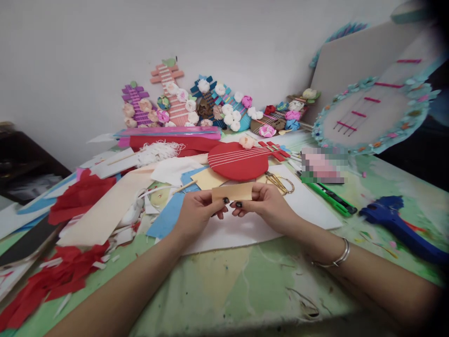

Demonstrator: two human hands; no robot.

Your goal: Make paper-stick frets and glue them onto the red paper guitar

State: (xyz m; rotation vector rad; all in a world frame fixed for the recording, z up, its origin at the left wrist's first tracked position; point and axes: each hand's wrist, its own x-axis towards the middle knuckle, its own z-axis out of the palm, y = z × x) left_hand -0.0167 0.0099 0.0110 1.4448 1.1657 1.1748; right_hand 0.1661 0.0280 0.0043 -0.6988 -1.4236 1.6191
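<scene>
Between my two hands is a small tan strip of paper (232, 191), stretched level above a white sheet (242, 234). My left hand (202, 208) pinches its left end, thumb in front and fingers behind. At the other end my right hand (264, 206) grips it the same way, the two thumbs nearly meeting at the lower edge. Just beyond lies a red pipa-shaped craft piece (238, 161) with white strings and a pale flower. Gold-handled scissors (280, 182) rest behind my right hand. Blue paper (168, 217) sits left of my left hand.
On the right lie a green utility knife (329, 199) and a blue glue gun (403, 229). Red crepe paper (82, 196) and scraps cover the left side. Several flowered instrument crafts (168, 98) lean on the back wall, with a larger turquoise-edged one (379, 114) at right.
</scene>
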